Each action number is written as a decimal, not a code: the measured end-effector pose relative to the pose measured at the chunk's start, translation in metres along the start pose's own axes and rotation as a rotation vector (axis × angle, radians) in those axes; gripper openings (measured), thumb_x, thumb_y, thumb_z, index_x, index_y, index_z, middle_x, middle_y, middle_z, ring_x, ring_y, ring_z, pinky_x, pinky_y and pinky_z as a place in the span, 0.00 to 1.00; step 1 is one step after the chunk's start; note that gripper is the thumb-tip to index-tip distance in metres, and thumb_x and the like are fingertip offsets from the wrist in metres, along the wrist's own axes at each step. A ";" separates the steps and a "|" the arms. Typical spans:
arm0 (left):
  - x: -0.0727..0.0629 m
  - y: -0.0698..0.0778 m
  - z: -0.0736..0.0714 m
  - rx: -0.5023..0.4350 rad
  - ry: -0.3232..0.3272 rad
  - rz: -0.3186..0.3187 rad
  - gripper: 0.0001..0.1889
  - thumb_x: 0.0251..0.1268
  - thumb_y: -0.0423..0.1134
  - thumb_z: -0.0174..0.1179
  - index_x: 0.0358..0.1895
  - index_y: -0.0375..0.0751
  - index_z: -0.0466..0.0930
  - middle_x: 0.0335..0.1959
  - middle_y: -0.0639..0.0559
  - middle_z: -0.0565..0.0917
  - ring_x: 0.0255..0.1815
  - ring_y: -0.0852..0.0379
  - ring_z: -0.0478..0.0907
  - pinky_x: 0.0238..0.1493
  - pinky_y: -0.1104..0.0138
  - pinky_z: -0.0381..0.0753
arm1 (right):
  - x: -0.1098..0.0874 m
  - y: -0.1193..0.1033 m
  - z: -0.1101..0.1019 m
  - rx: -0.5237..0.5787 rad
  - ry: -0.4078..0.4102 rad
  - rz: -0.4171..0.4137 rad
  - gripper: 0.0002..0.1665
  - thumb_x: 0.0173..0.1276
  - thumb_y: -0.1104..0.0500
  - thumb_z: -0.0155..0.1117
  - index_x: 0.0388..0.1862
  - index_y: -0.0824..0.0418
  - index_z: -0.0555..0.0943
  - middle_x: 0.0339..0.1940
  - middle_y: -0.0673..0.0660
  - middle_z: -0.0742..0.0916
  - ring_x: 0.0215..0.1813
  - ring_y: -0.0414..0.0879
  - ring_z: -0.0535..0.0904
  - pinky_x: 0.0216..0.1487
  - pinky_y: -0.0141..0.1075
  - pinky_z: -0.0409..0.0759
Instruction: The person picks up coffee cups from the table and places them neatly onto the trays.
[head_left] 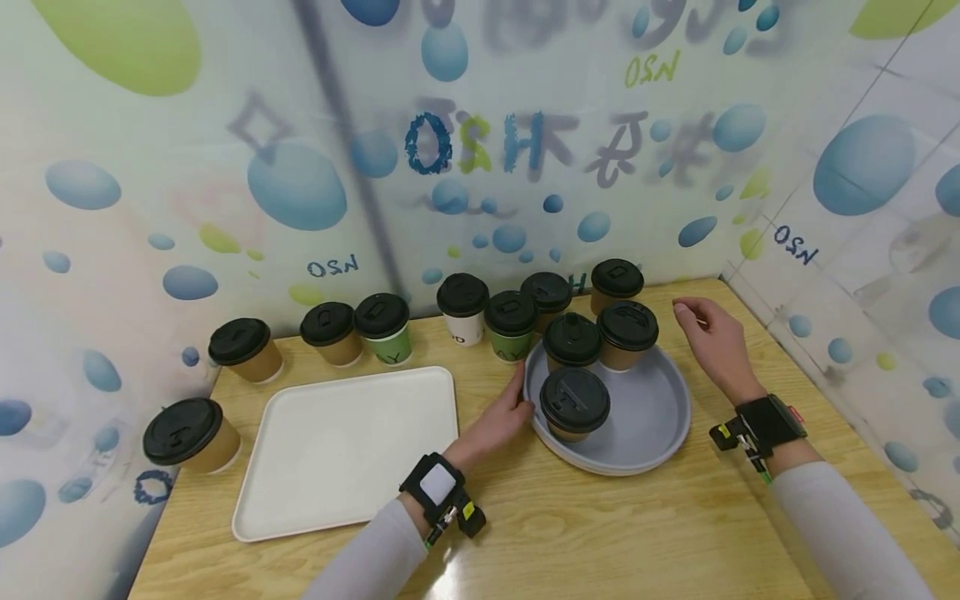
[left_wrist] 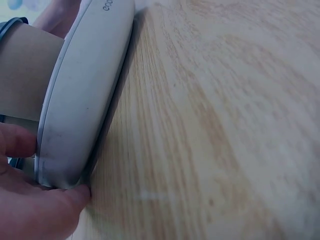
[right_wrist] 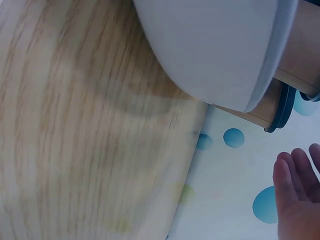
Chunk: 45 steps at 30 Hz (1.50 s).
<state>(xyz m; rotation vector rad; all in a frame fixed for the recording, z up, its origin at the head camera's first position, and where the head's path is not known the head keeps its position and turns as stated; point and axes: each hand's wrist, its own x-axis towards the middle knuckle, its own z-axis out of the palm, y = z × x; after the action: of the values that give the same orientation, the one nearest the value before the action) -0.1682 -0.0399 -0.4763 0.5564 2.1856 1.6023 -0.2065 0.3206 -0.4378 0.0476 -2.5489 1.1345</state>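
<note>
A round grey tray [head_left: 648, 417] sits on the wooden table at the right, with three black-lidded brown paper cups on it: a front cup [head_left: 574, 404], a middle cup [head_left: 572, 342] and a right cup [head_left: 628, 335]. My left hand [head_left: 497, 422] grips the tray's left edge. In the left wrist view, its thumb lies at the rim and its fingertips [left_wrist: 80, 196] reach the underside of the pale tray wall [left_wrist: 82, 95]. Off the tray's right side, my right hand [head_left: 716, 346] is raised and holds nothing. Its fingers [right_wrist: 300, 172] are loosely extended in the right wrist view.
A white rectangular tray [head_left: 348, 450] lies at the left. Along the back stand several lidded cups, among them a white cup [head_left: 462, 308] and a green cup [head_left: 512, 325]. Another brown cup [head_left: 193, 435] is beside the white tray. Patterned walls [head_left: 847, 292] border the table.
</note>
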 end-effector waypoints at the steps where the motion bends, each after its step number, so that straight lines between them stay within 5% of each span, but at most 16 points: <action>1: 0.000 0.000 0.001 0.003 0.001 0.005 0.36 0.79 0.32 0.40 0.83 0.30 0.35 0.85 0.36 0.40 0.85 0.46 0.39 0.82 0.52 0.45 | 0.000 0.000 0.000 0.000 0.000 0.000 0.31 0.84 0.42 0.50 0.67 0.65 0.79 0.62 0.66 0.83 0.65 0.62 0.78 0.63 0.54 0.77; 7: -0.002 0.002 0.003 0.004 0.009 0.017 0.36 0.79 0.32 0.40 0.83 0.29 0.35 0.85 0.35 0.41 0.85 0.44 0.41 0.82 0.51 0.45 | -0.002 0.004 0.000 -0.001 -0.014 0.001 0.32 0.84 0.43 0.49 0.67 0.68 0.78 0.62 0.69 0.82 0.64 0.65 0.77 0.62 0.62 0.74; 21: -0.004 0.000 0.009 0.053 0.029 0.052 0.37 0.77 0.29 0.40 0.82 0.28 0.34 0.84 0.32 0.42 0.84 0.44 0.42 0.82 0.52 0.47 | -0.009 0.011 -0.003 -0.013 -0.049 0.024 0.33 0.85 0.42 0.47 0.68 0.69 0.76 0.62 0.72 0.81 0.64 0.68 0.76 0.62 0.63 0.74; 36: -0.010 0.000 0.014 0.109 0.052 0.119 0.38 0.76 0.27 0.42 0.81 0.23 0.33 0.83 0.27 0.41 0.84 0.39 0.40 0.81 0.48 0.47 | 0.011 0.014 0.003 -0.003 -0.070 -0.012 0.33 0.84 0.43 0.49 0.69 0.69 0.75 0.63 0.71 0.81 0.64 0.67 0.76 0.63 0.61 0.74; 45: -0.016 -0.002 0.013 0.220 0.047 0.073 0.38 0.78 0.33 0.44 0.80 0.22 0.36 0.82 0.26 0.39 0.84 0.38 0.38 0.81 0.46 0.46 | 0.030 0.017 0.008 -0.006 -0.087 -0.016 0.35 0.84 0.42 0.48 0.69 0.71 0.74 0.64 0.73 0.79 0.64 0.69 0.75 0.65 0.61 0.73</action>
<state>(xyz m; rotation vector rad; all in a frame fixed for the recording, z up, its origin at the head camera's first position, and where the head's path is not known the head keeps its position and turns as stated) -0.1485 -0.0381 -0.4812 0.6753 2.4197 1.4318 -0.2406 0.3296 -0.4455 0.1184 -2.6225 1.1427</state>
